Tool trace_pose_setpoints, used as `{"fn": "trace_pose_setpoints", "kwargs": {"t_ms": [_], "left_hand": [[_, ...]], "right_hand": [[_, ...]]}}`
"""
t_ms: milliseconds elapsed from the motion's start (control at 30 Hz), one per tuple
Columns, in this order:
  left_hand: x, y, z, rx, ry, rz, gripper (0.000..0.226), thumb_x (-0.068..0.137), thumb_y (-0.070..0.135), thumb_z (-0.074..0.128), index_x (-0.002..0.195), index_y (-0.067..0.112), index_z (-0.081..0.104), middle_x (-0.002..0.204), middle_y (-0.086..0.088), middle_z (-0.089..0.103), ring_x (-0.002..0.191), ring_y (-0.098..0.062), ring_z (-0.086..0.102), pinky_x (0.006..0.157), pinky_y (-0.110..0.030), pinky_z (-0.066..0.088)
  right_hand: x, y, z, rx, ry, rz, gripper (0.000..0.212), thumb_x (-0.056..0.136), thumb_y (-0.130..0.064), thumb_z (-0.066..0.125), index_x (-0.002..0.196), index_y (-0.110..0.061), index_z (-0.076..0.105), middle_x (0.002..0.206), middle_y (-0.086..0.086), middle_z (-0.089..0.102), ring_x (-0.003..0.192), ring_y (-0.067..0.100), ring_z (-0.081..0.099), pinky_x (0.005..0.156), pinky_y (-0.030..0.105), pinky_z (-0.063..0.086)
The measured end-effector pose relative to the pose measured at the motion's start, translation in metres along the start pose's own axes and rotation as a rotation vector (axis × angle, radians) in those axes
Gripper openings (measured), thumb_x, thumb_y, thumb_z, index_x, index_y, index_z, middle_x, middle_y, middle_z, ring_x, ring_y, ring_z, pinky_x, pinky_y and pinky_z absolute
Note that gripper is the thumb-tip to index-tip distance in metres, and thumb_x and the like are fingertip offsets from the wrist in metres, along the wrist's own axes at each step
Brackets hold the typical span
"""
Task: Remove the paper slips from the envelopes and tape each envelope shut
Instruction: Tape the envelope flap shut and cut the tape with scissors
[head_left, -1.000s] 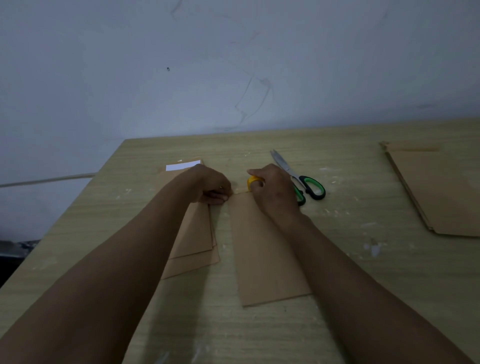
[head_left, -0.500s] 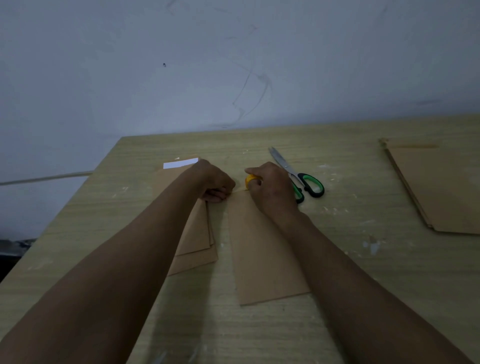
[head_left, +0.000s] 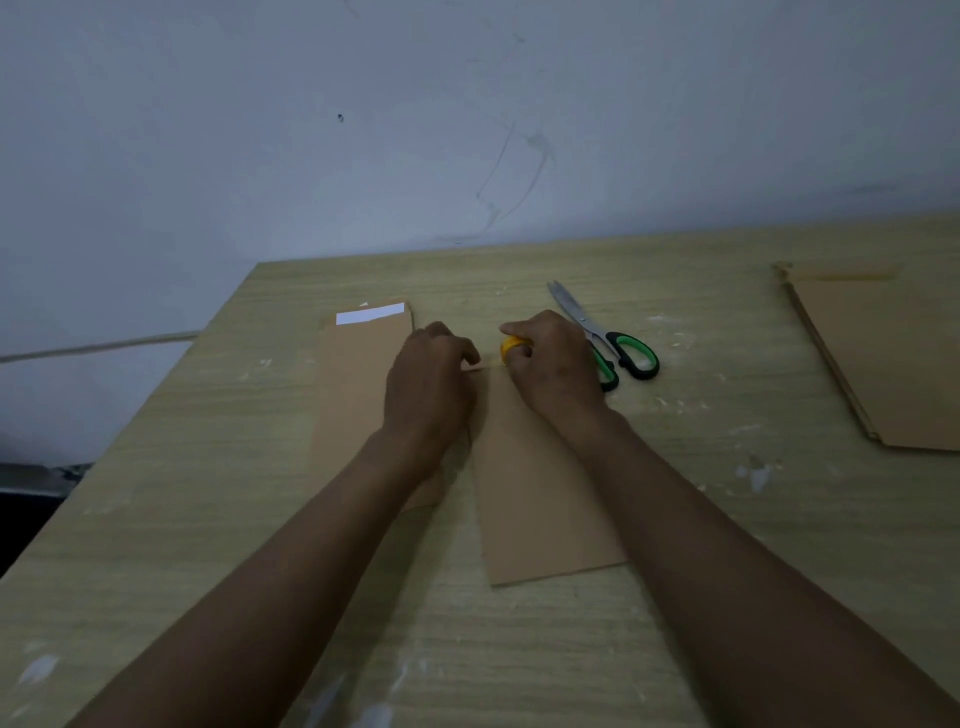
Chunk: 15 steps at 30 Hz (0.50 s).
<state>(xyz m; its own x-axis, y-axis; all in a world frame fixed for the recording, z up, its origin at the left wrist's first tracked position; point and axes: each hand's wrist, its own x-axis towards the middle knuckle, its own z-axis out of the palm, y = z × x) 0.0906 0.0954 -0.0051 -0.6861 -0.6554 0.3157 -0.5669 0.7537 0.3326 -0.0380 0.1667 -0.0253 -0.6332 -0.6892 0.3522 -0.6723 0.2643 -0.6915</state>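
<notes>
1. Envelopes in a pile (head_left: 358, 384) lie on the left part of the table (head_left: 208, 519). A white paper slip (head_left: 370, 314) sticks out of the far end of the top one, so that one looks not yet emptied.
2. Left hand (head_left: 428, 384) rests over the right edge of the pile. Its fingers are curled and seem to pinch the loose end of the tape strip (head_left: 480, 367). The fingertips are hidden, so I am not sure.
3. The tape strip runs sideways between the two hands, along the far end of the middle envelope (head_left: 540, 499).
4. The middle envelope lies flat with its long side pointing away from the person. Its far end is right under both hands.
5. Right hand (head_left: 553, 364) has its fingers curled round the yellow tape roll (head_left: 511, 345).
6. Scissors (head_left: 605, 340) lie just beside the right hand, so that hand is nearer for the cut, I think.
7. More envelopes (head_left: 883, 358) lie far off at the right.
</notes>
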Motion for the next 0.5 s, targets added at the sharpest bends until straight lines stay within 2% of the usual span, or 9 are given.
{"fn": "trace_pose_setpoints", "kwargs": {"t_ms": [133,267,367,500], "left_hand": [[-0.016,0.008,-0.001,0.038,0.01,0.157,0.043,0.074,-0.006,0.06,0.114,0.003,0.072,0.113,-0.018,0.069,0.107,-0.038,0.062,0.08,-0.046,0.053],[-0.026,0.014,0.007,0.092,-0.018,0.104,0.037,0.094,0.02,0.051,0.127,0.009,0.062,0.117,-0.014,0.068,0.099,-0.041,0.063,0.074,-0.042,0.05],[-0.033,0.013,0.014,0.127,-0.026,0.082,0.032,0.097,0.035,0.044,0.113,0.015,0.063,0.125,-0.005,0.065,0.101,-0.036,0.062,0.073,-0.037,0.046],[-0.035,0.009,0.015,0.136,-0.036,0.08,0.036,0.097,0.036,0.041,0.111,0.015,0.067,0.131,-0.004,0.064,0.106,-0.034,0.062,0.085,-0.037,0.048]], "right_hand": [[0.001,0.002,0.0,-0.001,-0.004,0.005,0.035,0.09,-0.009,0.056,0.122,-0.013,0.07,0.119,0.01,0.066,0.11,0.023,0.06,0.089,0.025,0.043],[0.0,0.0,0.001,-0.001,-0.01,-0.002,0.034,0.09,-0.01,0.056,0.121,-0.012,0.07,0.118,0.011,0.066,0.109,0.024,0.061,0.089,0.026,0.045],[0.0,0.001,-0.002,0.001,-0.013,-0.006,0.034,0.09,-0.009,0.056,0.121,-0.011,0.07,0.119,0.012,0.066,0.11,0.026,0.06,0.092,0.028,0.046],[0.001,0.001,-0.005,-0.001,-0.048,-0.011,0.032,0.091,-0.01,0.057,0.121,-0.011,0.07,0.12,0.01,0.066,0.112,0.023,0.059,0.094,0.026,0.044]]}}
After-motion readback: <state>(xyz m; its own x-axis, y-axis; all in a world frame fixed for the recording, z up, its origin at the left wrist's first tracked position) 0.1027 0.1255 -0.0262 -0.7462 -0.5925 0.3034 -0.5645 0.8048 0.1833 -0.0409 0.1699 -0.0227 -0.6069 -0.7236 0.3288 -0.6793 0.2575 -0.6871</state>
